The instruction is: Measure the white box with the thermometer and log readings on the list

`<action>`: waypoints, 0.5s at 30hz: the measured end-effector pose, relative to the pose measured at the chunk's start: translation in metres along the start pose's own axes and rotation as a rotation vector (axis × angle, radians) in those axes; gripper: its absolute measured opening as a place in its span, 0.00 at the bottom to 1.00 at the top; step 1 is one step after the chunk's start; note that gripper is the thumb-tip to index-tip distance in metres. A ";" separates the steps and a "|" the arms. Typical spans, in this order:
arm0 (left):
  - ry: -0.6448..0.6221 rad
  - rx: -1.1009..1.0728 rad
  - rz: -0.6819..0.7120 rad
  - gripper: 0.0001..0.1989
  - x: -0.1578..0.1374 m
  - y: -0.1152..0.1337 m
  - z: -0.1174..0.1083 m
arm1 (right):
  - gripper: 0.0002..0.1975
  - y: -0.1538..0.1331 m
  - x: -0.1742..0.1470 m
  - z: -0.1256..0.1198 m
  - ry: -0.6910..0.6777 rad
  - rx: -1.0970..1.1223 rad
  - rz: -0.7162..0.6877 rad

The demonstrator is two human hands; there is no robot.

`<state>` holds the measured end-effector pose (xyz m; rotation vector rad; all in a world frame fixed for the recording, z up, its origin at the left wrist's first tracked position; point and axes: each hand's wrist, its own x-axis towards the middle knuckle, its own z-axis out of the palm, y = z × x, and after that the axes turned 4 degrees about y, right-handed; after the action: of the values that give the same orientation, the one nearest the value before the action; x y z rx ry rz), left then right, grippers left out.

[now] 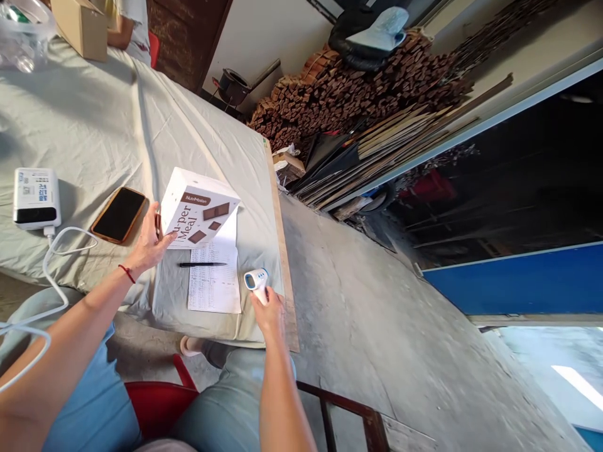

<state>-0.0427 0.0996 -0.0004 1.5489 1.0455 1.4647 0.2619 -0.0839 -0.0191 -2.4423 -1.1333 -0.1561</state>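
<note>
My left hand grips the lower left edge of a white NutriMotion box with brown chocolate-bar pictures, tilted above the table. In my right hand is a white and blue infrared thermometer, held by its handle near the table's right edge, its small screen facing me. Partly under the box lies a sheet of paper with handwritten rows. A black pen rests across that sheet. Just left of my left hand, a phone in an orange-brown case lies face up.
A white power bank with a white cable sits at the left of the cloth-covered table. At the far end are a cardboard box, a clear plastic bag and another person's arm. Stacked wood lines the wall.
</note>
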 end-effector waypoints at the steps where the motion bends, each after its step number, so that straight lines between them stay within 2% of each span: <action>1: -0.028 0.026 0.011 0.41 -0.001 0.000 0.000 | 0.28 -0.005 -0.001 0.000 0.038 -0.013 -0.022; 4: -0.080 0.090 0.060 0.42 -0.002 0.005 0.001 | 0.24 -0.035 -0.008 0.003 0.121 0.051 -0.185; 7: -0.104 0.125 0.079 0.39 0.000 0.006 0.001 | 0.18 -0.074 -0.013 0.012 -0.024 0.130 -0.407; 10: -0.135 0.151 0.048 0.36 0.004 0.001 0.000 | 0.18 -0.102 -0.011 0.020 -0.106 0.077 -0.460; 12: -0.120 0.179 0.026 0.35 0.004 -0.003 -0.001 | 0.17 -0.109 -0.007 0.022 -0.132 0.034 -0.482; 15: 0.013 0.272 0.039 0.34 -0.001 0.001 -0.001 | 0.10 -0.101 -0.001 0.017 -0.168 0.020 -0.577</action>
<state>-0.0439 0.0980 0.0006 1.7583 1.2706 1.4039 0.1841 -0.0197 0.0006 -2.0745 -1.8794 -0.1125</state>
